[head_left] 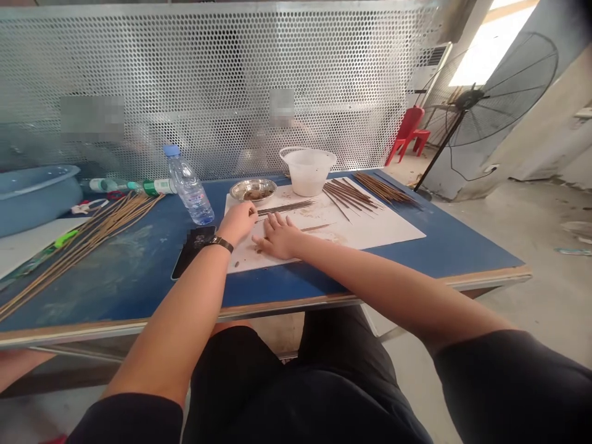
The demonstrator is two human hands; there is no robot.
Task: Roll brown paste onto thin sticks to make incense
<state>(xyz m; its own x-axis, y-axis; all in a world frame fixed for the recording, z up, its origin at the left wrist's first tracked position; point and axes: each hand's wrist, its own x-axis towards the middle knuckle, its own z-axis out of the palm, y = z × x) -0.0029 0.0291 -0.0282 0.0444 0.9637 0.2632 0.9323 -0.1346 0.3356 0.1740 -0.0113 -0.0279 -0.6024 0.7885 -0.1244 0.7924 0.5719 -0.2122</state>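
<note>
Close below, dark-clad lap [296, 382] under the white board [370, 231]. Left of the board, long bare sticks [87, 237], apparently untreated. On the board, left hand [238, 222] closed on thin dark sticks [284, 208], right hand [280, 237] flat, fingers spread. At its right side, coated sticks [351, 194], seemingly finished.

Blue table [139, 271], white board [370, 231], brown sticks [351, 192] — red chair [409, 131], silver perforated screen [208, 80].

The white board [383, 231] lies bare rightward; a water bottle [189, 188] blocks leftward.
</note>
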